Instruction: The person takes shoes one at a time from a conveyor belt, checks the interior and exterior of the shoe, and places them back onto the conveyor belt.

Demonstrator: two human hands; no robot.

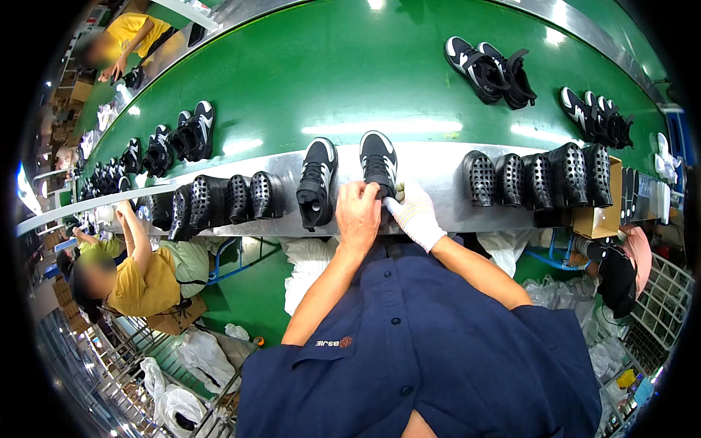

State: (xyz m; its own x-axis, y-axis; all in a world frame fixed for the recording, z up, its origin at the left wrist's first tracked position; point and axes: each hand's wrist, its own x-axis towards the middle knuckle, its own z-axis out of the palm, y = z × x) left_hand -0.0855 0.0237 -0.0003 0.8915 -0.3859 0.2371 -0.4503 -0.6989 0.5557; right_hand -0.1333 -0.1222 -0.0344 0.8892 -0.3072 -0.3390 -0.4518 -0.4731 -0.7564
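A black sneaker with white and grey trim (378, 155) lies toe away from me on the metal ledge. My bare left hand (358, 217) is closed at its heel end, fingers pinched at the opening. On the shoe's right side, my right hand (415, 212), in a white knit glove, grips the heel with thumb and fingers. The hands hide most of the collar, so what the fingertips do inside cannot be seen. Just left of it stands a matching sneaker (317, 175), toe also away, touched by neither hand.
Black perforated plastic shoe inserts stand in rows on the ledge, left (208, 201) and right (539, 179). Beyond runs a green conveyor belt (328, 80) bearing a sneaker pair (491, 71) and more shoes (191, 133). A cardboard box (604, 212) is at right. Co-workers sit on both sides.
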